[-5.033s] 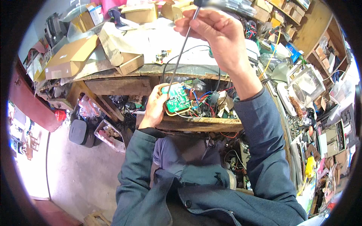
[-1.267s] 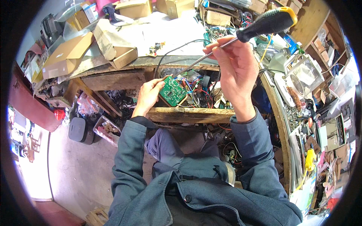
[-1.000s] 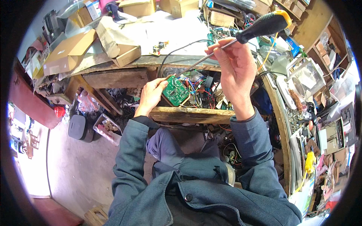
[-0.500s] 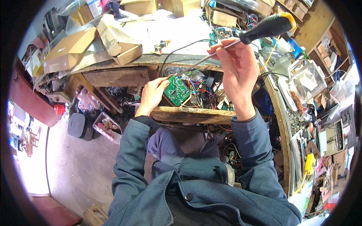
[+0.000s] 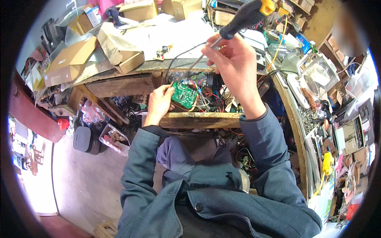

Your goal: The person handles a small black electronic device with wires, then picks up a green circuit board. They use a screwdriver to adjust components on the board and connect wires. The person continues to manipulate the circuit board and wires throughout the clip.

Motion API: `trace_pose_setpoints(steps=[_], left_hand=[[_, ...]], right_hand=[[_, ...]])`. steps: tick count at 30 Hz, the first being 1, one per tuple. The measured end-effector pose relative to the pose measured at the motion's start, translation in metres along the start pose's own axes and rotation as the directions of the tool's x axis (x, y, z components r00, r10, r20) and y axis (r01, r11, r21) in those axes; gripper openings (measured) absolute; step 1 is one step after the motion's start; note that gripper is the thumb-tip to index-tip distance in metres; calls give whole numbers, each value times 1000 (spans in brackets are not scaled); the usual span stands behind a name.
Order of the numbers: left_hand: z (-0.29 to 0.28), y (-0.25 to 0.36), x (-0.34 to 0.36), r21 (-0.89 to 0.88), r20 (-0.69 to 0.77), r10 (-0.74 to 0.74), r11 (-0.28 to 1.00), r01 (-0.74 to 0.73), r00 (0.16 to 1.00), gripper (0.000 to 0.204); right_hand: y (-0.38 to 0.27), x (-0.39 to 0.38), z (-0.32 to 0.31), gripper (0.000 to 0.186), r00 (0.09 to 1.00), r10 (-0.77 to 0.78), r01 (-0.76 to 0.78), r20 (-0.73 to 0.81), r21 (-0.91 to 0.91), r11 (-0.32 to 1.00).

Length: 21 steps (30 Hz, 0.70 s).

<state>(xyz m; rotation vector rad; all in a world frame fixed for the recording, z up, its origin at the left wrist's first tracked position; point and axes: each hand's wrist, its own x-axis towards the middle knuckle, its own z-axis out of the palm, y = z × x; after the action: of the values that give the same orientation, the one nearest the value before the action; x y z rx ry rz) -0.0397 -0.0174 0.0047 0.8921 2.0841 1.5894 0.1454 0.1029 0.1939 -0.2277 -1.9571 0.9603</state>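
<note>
My left hand point(image 5: 158, 104) grips a green circuit board point(image 5: 184, 93) by its left side; the board sits in a squarish tan-edged frame, with wires running from it. My right hand point(image 5: 234, 65) has its fingers closed round the long metal shaft of a screwdriver point(image 5: 244, 19), whose black and yellow handle sticks up above the hand. The shaft slants down to the board's upper left corner, where the exact contact of the tip is too small to tell. Tangled coloured wires point(image 5: 216, 99) fill the open drawer point(image 5: 200, 121) under and beside the board.
The cluttered workbench point(image 5: 154, 65) carries white sheets, cardboard boxes point(image 5: 69, 61) and a small board point(image 5: 162, 52). Clutter and a white appliance point(image 5: 317, 79) crowd the right side. On the floor point(image 5: 87, 178) at left stand a dark bin point(image 5: 85, 141) and a box of parts point(image 5: 114, 139).
Over the last half second my right hand and the screwdriver have moved up and left, the shaft now steeper. Five seconds ago the screwdriver stood more upright, my right hand higher.
</note>
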Motion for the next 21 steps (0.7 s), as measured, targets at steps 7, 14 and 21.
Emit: trace_pose_setpoints(steps=[7,14,21], left_hand=[[1,-11,5,477,171,244,827,-297,955,38],[7,-13,10,523,279,54,829,-199,959,39],[5,-13,9,414,253,57,896,-161,966,34]], right_hand=[[9,20,-1,38,994,22,-40,105,173,984],[7,41,-11,30,978,-190,205,88,-221,954],[-24,54,-6,27,988,-151,139,-35,-229,963]])
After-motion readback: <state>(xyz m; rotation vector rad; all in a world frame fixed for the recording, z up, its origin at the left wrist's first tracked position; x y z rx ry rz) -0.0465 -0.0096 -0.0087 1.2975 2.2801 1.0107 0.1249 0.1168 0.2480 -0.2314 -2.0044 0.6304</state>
